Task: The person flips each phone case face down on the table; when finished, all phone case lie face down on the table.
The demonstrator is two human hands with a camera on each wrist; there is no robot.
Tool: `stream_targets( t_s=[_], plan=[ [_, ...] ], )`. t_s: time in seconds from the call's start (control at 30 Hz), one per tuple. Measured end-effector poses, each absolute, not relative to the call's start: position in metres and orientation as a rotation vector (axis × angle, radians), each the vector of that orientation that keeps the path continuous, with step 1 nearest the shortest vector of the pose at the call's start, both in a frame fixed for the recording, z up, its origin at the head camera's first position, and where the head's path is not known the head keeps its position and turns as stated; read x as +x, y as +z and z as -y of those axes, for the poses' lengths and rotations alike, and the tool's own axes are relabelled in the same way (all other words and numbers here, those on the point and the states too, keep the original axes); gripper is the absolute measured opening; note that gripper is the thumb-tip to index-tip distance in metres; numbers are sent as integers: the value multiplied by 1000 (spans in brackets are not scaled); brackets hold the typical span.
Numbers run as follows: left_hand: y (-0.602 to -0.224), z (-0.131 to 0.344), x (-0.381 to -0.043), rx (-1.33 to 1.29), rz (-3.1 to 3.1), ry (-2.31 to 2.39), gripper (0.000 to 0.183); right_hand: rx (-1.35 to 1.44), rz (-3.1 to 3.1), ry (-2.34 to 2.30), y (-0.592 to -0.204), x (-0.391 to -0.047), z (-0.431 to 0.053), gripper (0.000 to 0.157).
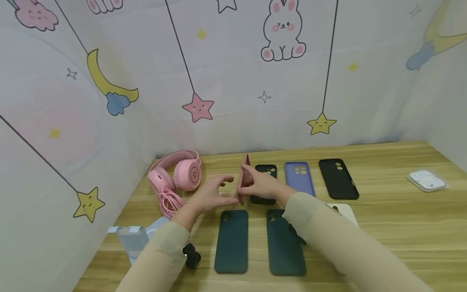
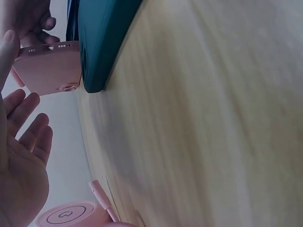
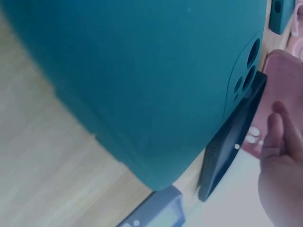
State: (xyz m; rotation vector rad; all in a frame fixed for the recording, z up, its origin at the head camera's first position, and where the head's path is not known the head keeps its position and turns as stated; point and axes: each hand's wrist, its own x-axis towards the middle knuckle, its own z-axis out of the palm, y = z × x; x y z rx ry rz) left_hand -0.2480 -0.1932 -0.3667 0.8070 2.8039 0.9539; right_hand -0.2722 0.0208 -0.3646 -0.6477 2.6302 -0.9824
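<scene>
My right hand [image 1: 266, 186] pinches a pink phone case [image 1: 241, 182] by its side, with the case standing up on edge over the table. In the left wrist view the case's [image 2: 52, 71] bottom-edge slots and camera cutout show. To its left, my left hand [image 1: 206, 195] is spread with fingers and thumb apart, its thumb tip right at the case's lower corner. Behind the right hand lies a black phone case [image 1: 263, 200], partly hidden. Two dark green phone cases [image 1: 231, 241] [image 1: 286, 251] lie nearer me; the right forearm overlaps the right one.
Pink headphones [image 1: 187, 175] with a coiled cable sit at the back left. A purple case [image 1: 299, 178] and another black case [image 1: 339, 180] lie at the back. A white case [image 1: 346, 213] is partly behind the right sleeve. White wired earphones [image 1: 427, 180] lie far right; a translucent bluish case [image 1: 131, 241] is front left.
</scene>
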Motion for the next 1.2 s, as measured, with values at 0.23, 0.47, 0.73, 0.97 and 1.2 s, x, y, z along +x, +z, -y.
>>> stream_targets(
  t_s=[0.23, 0.47, 0.73, 0.97, 1.2],
  plan=[
    [-370, 186, -250, 824, -2802, 943, 70, -726, -2643, -1033, -361, -270, -25, 88],
    [-371, 181, -251, 817, -2754, 952, 72, -791, -2654, -1029, -359, -267, -30, 78],
    [-373, 180, -252, 789, -2734, 976, 71, -809, -2597, -1073, -358, -264, -36, 75],
    [-375, 185, -253, 785, -2751, 977, 68, -795, -2539, -1115, -359, -264, -37, 81],
    [-378, 187, -254, 746, -2763, 923, 66, -775, -2501, -1143, -359, -264, -37, 81]
  ],
)
